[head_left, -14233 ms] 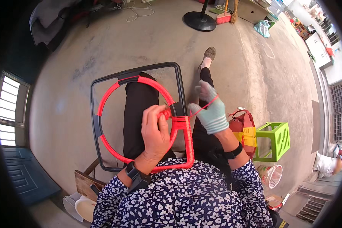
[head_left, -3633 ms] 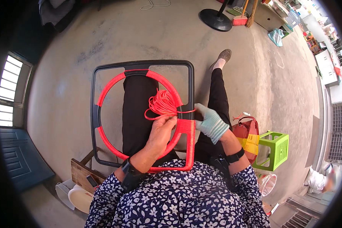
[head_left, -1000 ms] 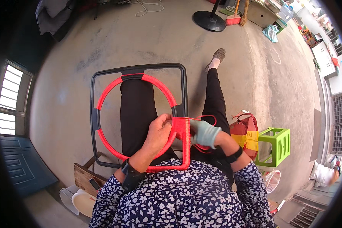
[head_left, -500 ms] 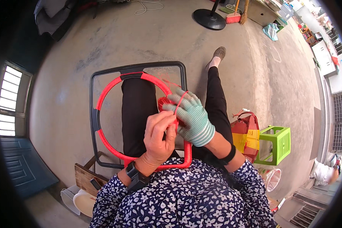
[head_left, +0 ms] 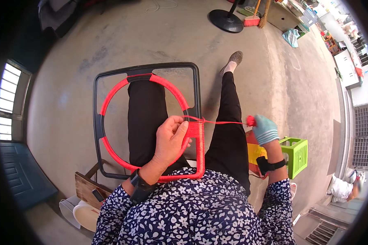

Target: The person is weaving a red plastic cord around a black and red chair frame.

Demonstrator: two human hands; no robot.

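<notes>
A black square frame (head_left: pixel 147 65) with a round inner ring lies across my lap. Red cord is wound tightly over parts of the ring, the lower edge and the lower right corner (head_left: pixel 200 149). My bare left hand (head_left: pixel 170 138) grips the frame's right side where the ring joins it, thumb on top and fingers partly hidden behind. From there a strand of red cord (head_left: pixel 225 122) runs straight out to the right. At its end, my right hand (head_left: pixel 266 130), in a green striped glove, is closed on a small bundle of red cord (head_left: pixel 251 121).
Beside my right leg stand a red and yellow bag (head_left: pixel 255 153) and a green plastic stool (head_left: pixel 298 157). A wooden stool (head_left: pixel 86 188) and a pale basin (head_left: pixel 86 216) are at lower left. Farther off are a black round base (head_left: pixel 226 21) and a red broom (head_left: pixel 251 21).
My right hand has moved from beside the left hand out to the right with the cord bundle, drawing the strand straight. My left hand has gone from pinching the cord to gripping the frame.
</notes>
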